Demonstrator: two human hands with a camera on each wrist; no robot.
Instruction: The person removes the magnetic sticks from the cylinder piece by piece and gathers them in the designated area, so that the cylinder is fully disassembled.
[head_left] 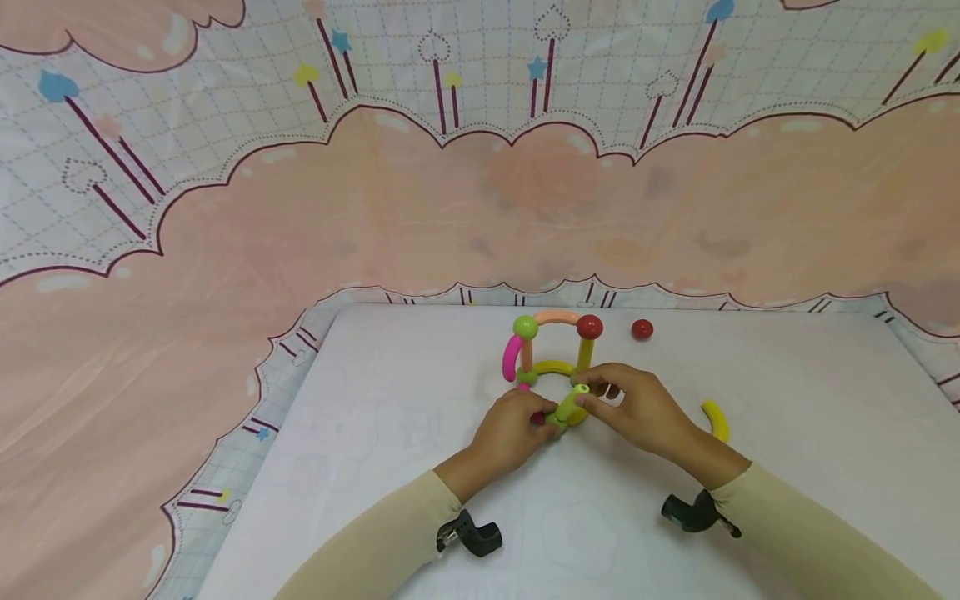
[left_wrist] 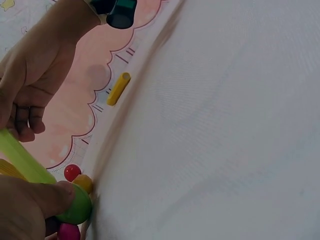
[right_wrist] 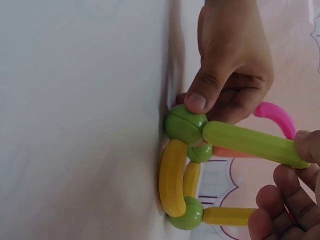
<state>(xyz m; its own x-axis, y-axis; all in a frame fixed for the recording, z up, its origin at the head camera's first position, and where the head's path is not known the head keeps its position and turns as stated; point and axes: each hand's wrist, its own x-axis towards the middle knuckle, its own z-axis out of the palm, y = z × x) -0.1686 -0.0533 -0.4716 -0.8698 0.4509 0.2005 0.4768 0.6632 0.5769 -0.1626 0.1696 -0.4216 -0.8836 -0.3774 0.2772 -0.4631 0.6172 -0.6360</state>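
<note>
My left hand (head_left: 510, 427) grips a green ball (right_wrist: 185, 124) at the near corner of a ball-and-stick frame on the white table. From that ball rises a light green stick (right_wrist: 250, 142), its lower end right at the ball. Thumb and fingers of my right hand (head_left: 641, 408) pinch the stick's upper end. A curved yellow piece (right_wrist: 172, 177) links the gripped ball to another green ball (right_wrist: 187, 216). Behind the hands stand a yellow stick (head_left: 585, 354) under a red ball (head_left: 589, 326), and an orange stick under a green ball (head_left: 526, 327), joined by a curved orange piece (head_left: 557, 317).
A loose red ball (head_left: 642, 330) lies behind the right hand. Beside the right wrist is a loose curved yellow piece (head_left: 716, 420). A curved pink piece (head_left: 512, 358) hangs off the frame's left side. A patterned cloth (head_left: 465, 217) covers the area behind the table.
</note>
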